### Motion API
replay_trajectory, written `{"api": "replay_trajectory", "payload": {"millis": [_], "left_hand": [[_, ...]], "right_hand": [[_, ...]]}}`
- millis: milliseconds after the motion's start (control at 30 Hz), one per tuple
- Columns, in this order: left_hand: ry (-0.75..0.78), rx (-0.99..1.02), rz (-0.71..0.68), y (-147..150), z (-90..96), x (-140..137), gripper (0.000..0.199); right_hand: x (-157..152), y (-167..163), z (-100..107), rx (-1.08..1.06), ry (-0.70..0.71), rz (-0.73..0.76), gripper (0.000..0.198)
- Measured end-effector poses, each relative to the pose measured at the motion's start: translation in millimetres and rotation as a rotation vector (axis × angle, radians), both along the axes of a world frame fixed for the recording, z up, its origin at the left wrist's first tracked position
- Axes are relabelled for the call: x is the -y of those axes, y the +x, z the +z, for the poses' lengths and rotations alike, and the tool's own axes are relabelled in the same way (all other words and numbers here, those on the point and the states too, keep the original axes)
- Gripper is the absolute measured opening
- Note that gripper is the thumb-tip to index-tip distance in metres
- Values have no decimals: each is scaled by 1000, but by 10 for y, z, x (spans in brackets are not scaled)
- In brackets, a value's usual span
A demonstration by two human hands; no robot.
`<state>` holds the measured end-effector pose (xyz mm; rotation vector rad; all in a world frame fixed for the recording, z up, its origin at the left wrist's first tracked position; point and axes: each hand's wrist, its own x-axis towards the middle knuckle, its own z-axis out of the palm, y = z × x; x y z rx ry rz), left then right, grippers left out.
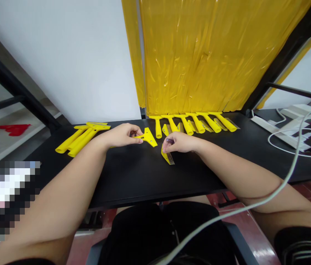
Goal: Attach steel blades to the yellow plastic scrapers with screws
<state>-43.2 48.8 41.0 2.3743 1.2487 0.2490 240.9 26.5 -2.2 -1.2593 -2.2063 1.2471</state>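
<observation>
My left hand (122, 135) is closed, pinching a yellow scraper handle (150, 137) whose wide flat head points right and shows small screws. Just to its right, my right hand (181, 142) is closed on a scraper blade piece (166, 157), a yellow strip with a thin metal edge. A small dark purplish thing shows at the right fingertips; I cannot tell what it is. Behind the right hand, several yellow scraper handles (210, 123) lie in a row with more blade pieces (207, 126) between them. Several more yellow handles (82, 140) are piled left of my left hand.
The black table (139, 176) ends close to my lap. A yellow plastic-wrapped panel (199, 59) and a white panel (89, 55) stand behind it. White parts (293, 129) with a cable lie at right. Another pale cable (254, 202) hangs across my right arm.
</observation>
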Motion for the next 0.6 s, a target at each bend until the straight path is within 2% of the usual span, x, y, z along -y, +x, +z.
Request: {"api": "replay_trajectory", "payload": {"millis": [100, 200, 367, 433, 600], "left_hand": [[26, 0, -12, 57, -15, 43, 35], [41, 41, -38, 125, -25, 100, 35], [68, 127, -67, 207, -41, 157, 36], [75, 153, -74, 224, -56, 160, 36], [83, 174, -65, 243, -100, 144, 36]], "right_hand": [[-1, -20, 1, -34, 62, -62, 10], [-8, -10, 2, -156, 121, -137, 14], [25, -30, -15, -293, 26, -65, 40], [42, -50, -20, -315, 25, -44, 45], [46, -87, -31, -356, 40, -50, 33]]}}
